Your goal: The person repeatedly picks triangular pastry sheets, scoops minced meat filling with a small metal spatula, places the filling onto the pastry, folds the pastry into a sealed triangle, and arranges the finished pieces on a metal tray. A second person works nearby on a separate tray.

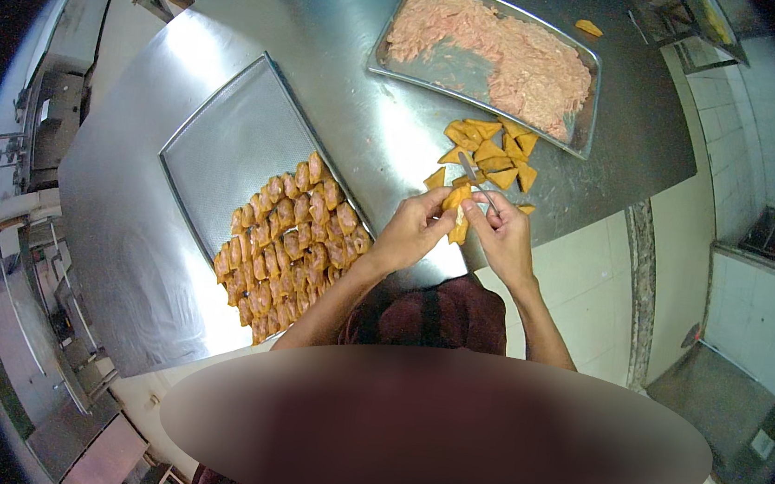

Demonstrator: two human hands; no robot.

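Note:
Near the table's front edge, my left hand is closed on a golden-brown fried tofu piece, pinched between thumb and fingers. My right hand grips a thin metal spreader, its blade pointing away from me. The right thumb also presses against the tofu piece. A pale patch shows on the piece, but I cannot tell whether it is filling or the tofu's inside. Just beyond my hands lies a loose pile of fried tofu triangles. Farther back, a deep metal tray holds pale pink minced meat paste.
To the left, a shallow metal tray carries packed rows of meat-filled tofu pieces in its near right part. They all rest on a steel table. A single tofu piece sits beyond the deep tray.

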